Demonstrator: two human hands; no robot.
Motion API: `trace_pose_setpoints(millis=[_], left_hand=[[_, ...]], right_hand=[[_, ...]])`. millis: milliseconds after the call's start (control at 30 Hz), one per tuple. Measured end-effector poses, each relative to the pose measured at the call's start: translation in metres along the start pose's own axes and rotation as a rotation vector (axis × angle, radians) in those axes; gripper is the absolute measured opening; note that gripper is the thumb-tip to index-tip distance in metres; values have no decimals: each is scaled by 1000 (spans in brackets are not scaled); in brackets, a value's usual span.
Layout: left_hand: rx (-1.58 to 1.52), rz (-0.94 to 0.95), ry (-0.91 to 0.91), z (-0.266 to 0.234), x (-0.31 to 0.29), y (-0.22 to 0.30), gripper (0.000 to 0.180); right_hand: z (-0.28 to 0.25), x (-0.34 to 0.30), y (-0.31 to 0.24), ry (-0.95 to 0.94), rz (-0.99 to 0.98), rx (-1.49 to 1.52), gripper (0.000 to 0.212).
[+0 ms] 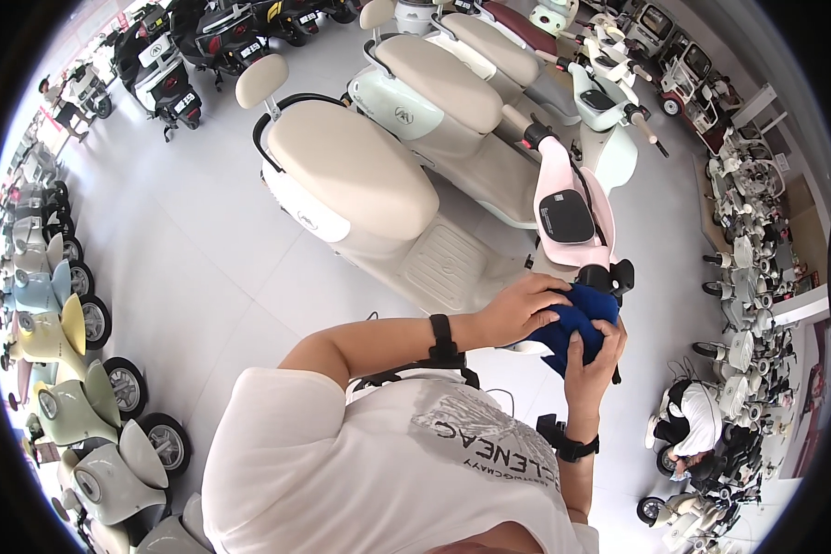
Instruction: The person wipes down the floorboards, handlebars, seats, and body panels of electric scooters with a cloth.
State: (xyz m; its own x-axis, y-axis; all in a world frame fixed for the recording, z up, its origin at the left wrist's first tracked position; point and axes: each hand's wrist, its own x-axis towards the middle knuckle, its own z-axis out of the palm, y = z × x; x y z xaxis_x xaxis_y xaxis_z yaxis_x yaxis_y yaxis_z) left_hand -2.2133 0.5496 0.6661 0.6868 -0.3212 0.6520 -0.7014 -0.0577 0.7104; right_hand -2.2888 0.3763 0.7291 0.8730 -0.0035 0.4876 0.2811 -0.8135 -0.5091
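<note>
the left hand (pixel 524 307) was clamped on the ten o'clock side of a blue cloth (pixel 584 309); the right hand (pixel 593 367) held it from about six, thumb and fingers closed on its folds. the cloth sat between three and four o'clock in the view, by the pink handlebar's (pixel 554 170) near end. this looked like wiping; the next stroke probably called for firm, even pressure. whatever lay beneath, perhaps a grip, was hidden. toward ten o'clock stood a cream seat (pixel 351 166); parked scooters (pixel 111 480) at eight were cut off.
</note>
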Motion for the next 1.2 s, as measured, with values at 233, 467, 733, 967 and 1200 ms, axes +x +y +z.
trace_pose_setpoints(millis=[233, 467, 733, 967, 1200], left_hand=[[5, 13, 36, 2, 31, -6, 26], [39, -2, -2, 10, 37, -5, 28], [-7, 68, -86, 16, -3, 13, 41], [-66, 92, -240, 3, -16, 26, 54], [-115, 139, -386, -16, -11, 30, 46]], right_hand=[[-2, 35, 19, -206, 71, 146, 41], [-3, 29, 28, -194, 160, 207, 38], [-25, -4, 3, -166, 157, 186, 37], [-46, -22, -11, -201, 189, 145, 43], [-75, -18, -24, -356, 50, 44, 47]])
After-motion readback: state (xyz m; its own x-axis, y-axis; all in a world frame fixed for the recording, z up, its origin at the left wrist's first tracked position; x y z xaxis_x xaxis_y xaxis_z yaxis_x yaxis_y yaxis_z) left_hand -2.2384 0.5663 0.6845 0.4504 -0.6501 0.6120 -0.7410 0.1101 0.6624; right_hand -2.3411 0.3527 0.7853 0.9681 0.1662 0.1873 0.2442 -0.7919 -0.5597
